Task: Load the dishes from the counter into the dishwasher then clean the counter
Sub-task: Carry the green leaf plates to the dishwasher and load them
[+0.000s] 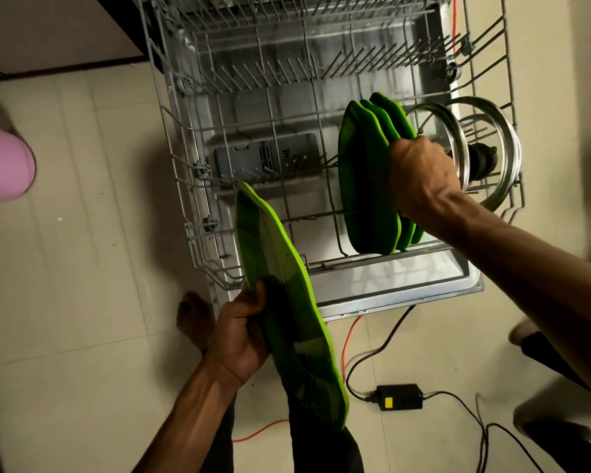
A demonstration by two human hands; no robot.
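Observation:
The dishwasher's lower rack (198,230) is pulled out over the open door (406,295). Several green leaf-shaped plates (365,179) stand on edge at the rack's right side. My right hand (420,175) grips their right edge. Behind that hand stands a glass pot lid (505,155) with a steel rim and black knob. My left hand (243,326) holds one more long green leaf-shaped plate (280,291) by its left edge, tilted above the rack's front left corner.
The upper rack (287,32) juts out above. A black power adapter (400,397) with black and orange cables lies on the tiled floor in front of the door. A pink object (0,165) is at the left edge. My foot (195,319) stands beside the door.

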